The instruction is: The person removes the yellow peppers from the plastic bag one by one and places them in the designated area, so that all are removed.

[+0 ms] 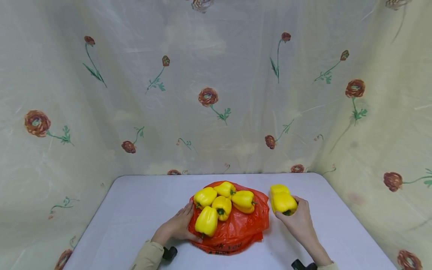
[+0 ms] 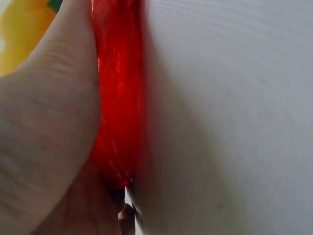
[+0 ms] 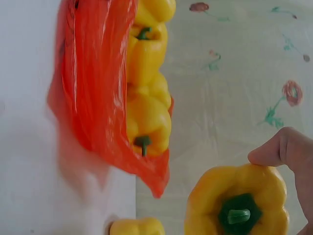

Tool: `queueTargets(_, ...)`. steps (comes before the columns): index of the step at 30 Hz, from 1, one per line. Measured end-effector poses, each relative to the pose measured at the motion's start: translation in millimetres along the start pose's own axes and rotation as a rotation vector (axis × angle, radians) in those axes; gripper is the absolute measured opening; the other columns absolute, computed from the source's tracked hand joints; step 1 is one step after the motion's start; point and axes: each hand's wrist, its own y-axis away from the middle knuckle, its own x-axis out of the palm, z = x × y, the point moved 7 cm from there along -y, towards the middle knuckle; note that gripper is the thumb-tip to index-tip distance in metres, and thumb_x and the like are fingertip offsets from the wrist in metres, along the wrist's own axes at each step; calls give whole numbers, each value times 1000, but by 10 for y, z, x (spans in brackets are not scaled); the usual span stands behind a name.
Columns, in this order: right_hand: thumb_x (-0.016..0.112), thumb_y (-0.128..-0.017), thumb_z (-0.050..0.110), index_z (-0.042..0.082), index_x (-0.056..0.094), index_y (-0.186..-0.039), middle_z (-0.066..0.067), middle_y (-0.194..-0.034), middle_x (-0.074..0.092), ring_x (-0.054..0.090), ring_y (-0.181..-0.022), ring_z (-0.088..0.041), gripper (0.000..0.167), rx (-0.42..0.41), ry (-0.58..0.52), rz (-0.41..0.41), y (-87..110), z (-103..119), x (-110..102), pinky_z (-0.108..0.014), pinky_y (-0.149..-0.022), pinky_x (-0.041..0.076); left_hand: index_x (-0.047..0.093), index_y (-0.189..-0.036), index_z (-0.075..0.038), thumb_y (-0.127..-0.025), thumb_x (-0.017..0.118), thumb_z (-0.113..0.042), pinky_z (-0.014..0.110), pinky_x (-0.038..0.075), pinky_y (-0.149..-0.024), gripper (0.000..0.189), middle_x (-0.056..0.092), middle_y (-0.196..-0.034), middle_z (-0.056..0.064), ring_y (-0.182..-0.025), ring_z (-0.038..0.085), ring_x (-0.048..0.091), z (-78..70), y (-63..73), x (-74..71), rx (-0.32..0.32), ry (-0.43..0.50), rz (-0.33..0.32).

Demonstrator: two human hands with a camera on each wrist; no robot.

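Pepper (image 1: 282, 201) | bright yellow, lobed | green stem (image 3: 238, 216) | gripped by right fingers (image 1: 302, 204)

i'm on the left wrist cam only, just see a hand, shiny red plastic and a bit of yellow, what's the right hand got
Observer: The right hand holds a blocky yellow bell pepper with a green stem.
Operator: ok how many over by the red plastic
Observer: Five yellow bell peppers show, clustered at the crumpled red plastic bag.
Operator: any loose ones
Observer: Yes, another yellow pepper sits on the white table, just beyond the held one.
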Motion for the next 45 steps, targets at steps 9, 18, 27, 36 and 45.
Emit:
queueTargets(9,73,-82,20,-14,25,-140,-32,-134,32,38,-112,-38,81,-29,-31,-39,-216,-212,-193,-53,-97,38,10,-154,-2,-63,72,-74,50,18,-120,132,5,-163,15,-149,31,14,21,-8,20,-6,9,10)
queueTargets(18,71,-84,19,-15,29,-138,-32,-130,35,42,-108,-37,77,-49,-25,-84,-473,-359,-383,-46,-89,40,11,-154,-2,-63,73,-74,48,15,-121,132,5,-163,14,-150,28,11,16,-14,-2,-7,6,-1)
queueTargets(27,69,-86,25,-15,27,-140,-32,-130,36,42,-107,-38,79,-3,-12,-71,-654,-577,-413,-46,-86,42,10,-154,-1,-63,72,-74,47,16,-121,132,5,-163,14,-150,28,11,10,-9,6,1,3,-1)
queueTargets(36,69,-87,28,-14,20,-144,-36,-137,29,38,-114,-44,86,60,17,-50,-832,-808,-398,-57,-97,37,12,-154,0,-63,73,-73,48,17,-121,131,6,-163,16,-150,29,12,-18,1,-5,18,-1,-7)
queueTargets(45,68,-87,27,-17,23,-142,-36,-134,33,41,-114,-44,84,62,6,6,-963,-1012,-307,-58,-100,39,10,-154,-1,-63,73,-73,47,16,-121,132,4,-163,14,-150,28,11,6,-17,13,-3,7,1)
